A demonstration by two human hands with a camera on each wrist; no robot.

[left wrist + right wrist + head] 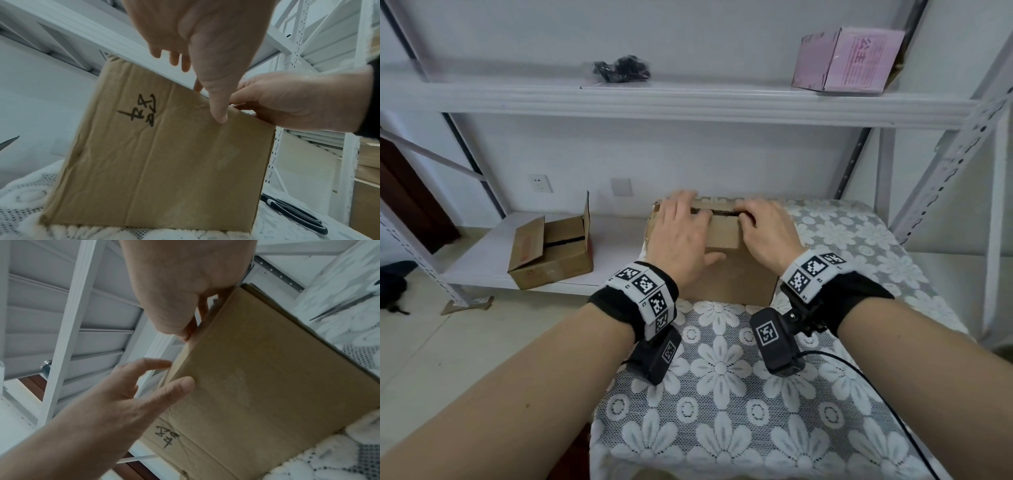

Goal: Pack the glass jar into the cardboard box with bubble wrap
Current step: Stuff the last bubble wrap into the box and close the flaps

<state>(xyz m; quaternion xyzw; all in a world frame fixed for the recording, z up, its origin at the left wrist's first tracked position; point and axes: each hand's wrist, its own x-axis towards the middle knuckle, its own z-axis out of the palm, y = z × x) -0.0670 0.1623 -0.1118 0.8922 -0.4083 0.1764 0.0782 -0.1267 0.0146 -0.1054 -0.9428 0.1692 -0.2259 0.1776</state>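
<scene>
The brown cardboard box [729,284] stands on the lace-covered table [722,394], with only a thin dark gap left between its top flaps. My left hand [681,233] lies flat on the top, fingers straight, thumb down the front face [164,162]. My right hand [763,229] sits on the right half of the top, fingers curled over the flap's edge at the gap and thumb against the box's upper front edge [257,378]. Black handwriting marks the front face. Neither the glass jar nor the bubble wrap shows in any view.
Black-handled scissors [298,216] lie on the table right of the box. A second, open cardboard box [551,253] sits on the low shelf to the left. A pink box [849,60] and a black bagged item [621,68] rest on the upper shelf.
</scene>
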